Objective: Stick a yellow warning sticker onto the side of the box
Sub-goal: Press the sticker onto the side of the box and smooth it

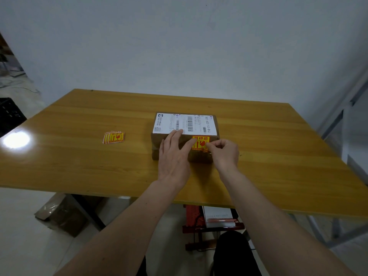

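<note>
A brown cardboard box (157, 142) with a white shipping label (185, 124) on top sits in the middle of the wooden table (79, 156). A yellow and red warning sticker (200, 142) lies against the box's near side. My left hand (174, 156) rests flat on that side, fingers spread, fingertips touching the sticker's left edge and the label's lower edge. My right hand (225, 152) is curled, its thumb and fingers pinching at the sticker's right edge. Whether the sticker is fully stuck down I cannot tell.
A small fanned stack of the same yellow stickers (114, 137) lies on the table to the left of the box. Under the table stand a brown box (61, 214) on the floor and a red stool (211, 222). A black crate (10, 114) sits at far left.
</note>
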